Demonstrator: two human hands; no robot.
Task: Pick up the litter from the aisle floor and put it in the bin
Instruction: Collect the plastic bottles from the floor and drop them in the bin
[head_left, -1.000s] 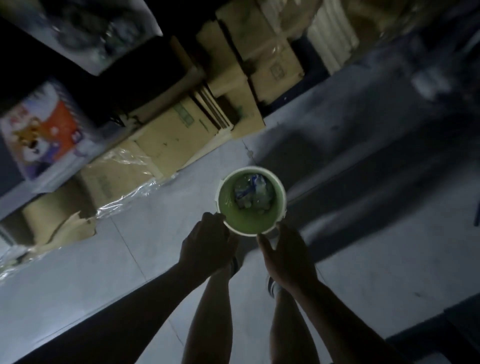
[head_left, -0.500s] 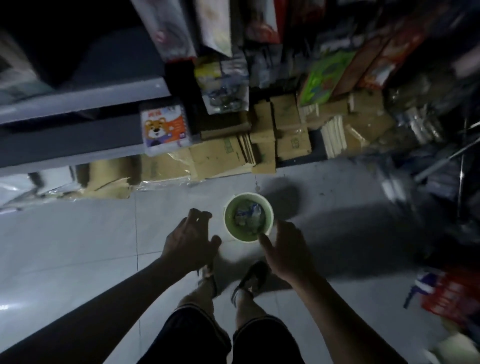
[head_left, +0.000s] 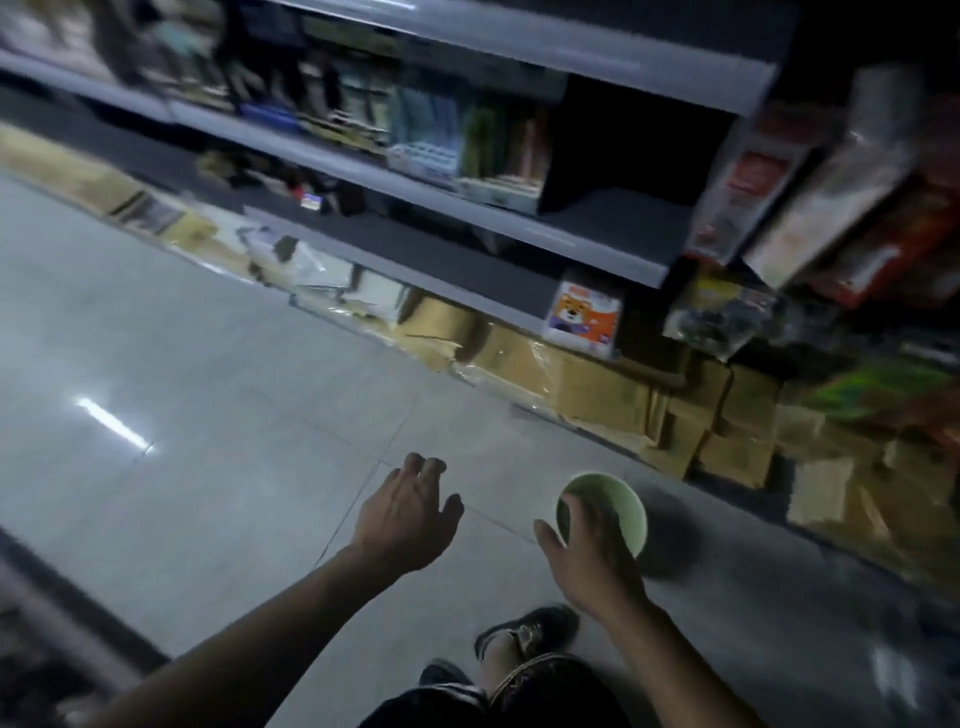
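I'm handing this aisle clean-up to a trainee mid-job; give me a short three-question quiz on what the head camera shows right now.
1. True or false: the left hand grips the round green plastic bin.
2. Which side of the grey tiled aisle floor does the bin stand on? A) by the flattened brown cardboard boxes under the grey metal shelves; B) mid-aisle; C) on a shelf.
3. Fill in: the right hand overlaps the bin's near ____.

Key: 1 false, it is spread over bare floor, holding nothing. 2 A. 3 rim; whether it touches is too blurred to tell.
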